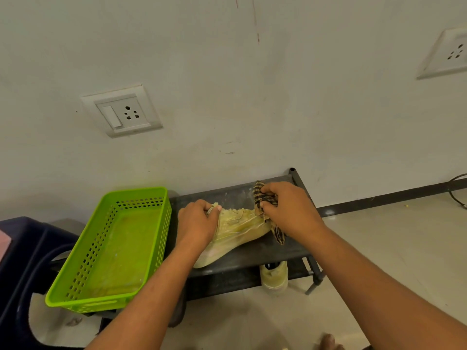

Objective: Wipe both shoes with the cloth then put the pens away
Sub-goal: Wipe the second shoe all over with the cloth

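Sneaker: pale yellow, on top shelf of the shoe rack.
Left hand: grips the sneaker's left part.
Right hand: clutches striped cloth against its right end.
Second sneaker: lower shelf, near right.

The basket blocks the left of the rack and the wall closes its back; a shoe fills the middle, and open floor lies to the right.

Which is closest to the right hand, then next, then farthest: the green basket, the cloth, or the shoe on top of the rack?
1. Cloth: gripped in the right hand.
2. Top shoe: just left of that hand, touching the cloth.
3. Basket: far left, past the shoe.
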